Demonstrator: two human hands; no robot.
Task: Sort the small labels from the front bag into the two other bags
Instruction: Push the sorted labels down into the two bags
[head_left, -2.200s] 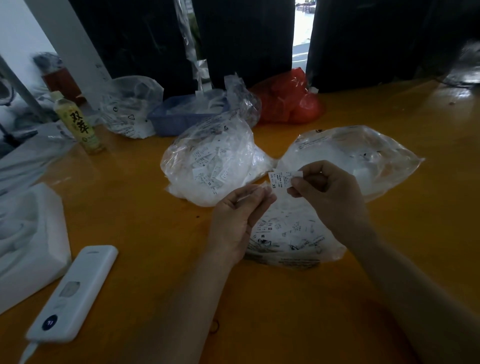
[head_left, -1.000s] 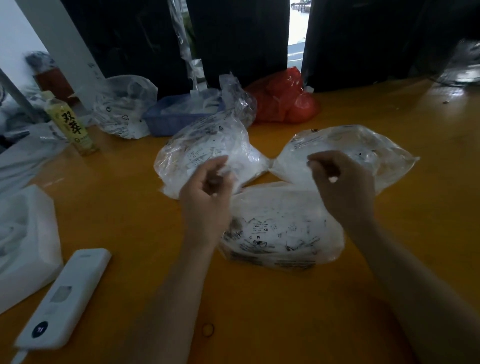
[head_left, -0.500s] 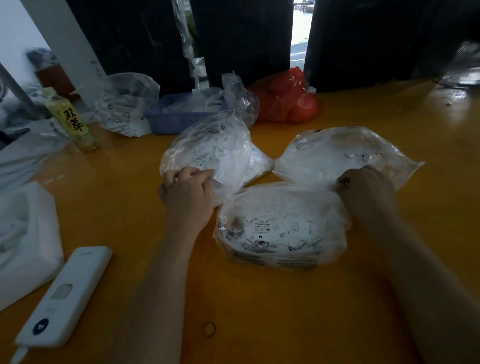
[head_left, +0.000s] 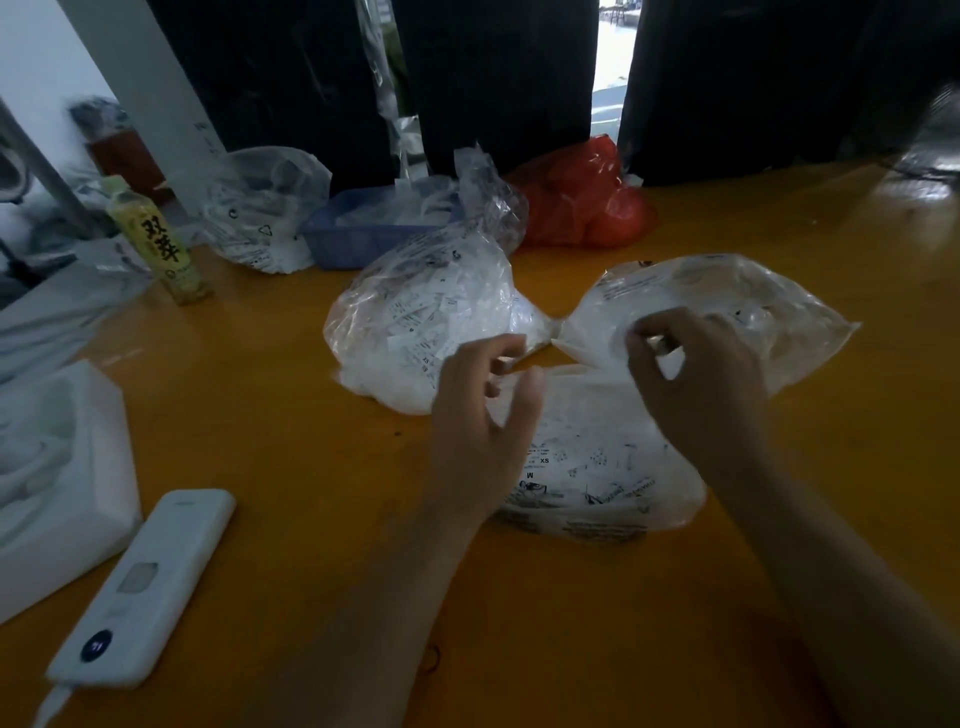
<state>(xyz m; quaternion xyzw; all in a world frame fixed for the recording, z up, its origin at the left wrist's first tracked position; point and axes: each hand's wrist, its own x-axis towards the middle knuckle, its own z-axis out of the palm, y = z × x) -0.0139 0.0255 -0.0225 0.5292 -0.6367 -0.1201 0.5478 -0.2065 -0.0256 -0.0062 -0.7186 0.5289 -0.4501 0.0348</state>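
Observation:
Three clear plastic bags of small white labels lie on the orange table (head_left: 291, 426). The front bag (head_left: 602, 467) is nearest me, with printed labels showing through it. The left bag (head_left: 415, 312) and the right bag (head_left: 753, 296) lie just behind it. My left hand (head_left: 483, 415) hovers over the front bag's left end, fingers curled and apart, with nothing clearly in it. My right hand (head_left: 696, 379) is over the front bag's far edge, beside the right bag's mouth. Its thumb and forefinger nearly meet, and I cannot tell whether they pinch a label.
A white handheld device (head_left: 140, 587) with a cable and a white foam box (head_left: 62, 467) are at the near left. A drink bottle (head_left: 156, 244), another clear bag (head_left: 260, 208), a blue tray (head_left: 363, 228) and a red bag (head_left: 582, 197) line the back.
Both hands held a label, then parted to the left and right bags and pressed down there. Now they have lifted and come back toward the front bag.

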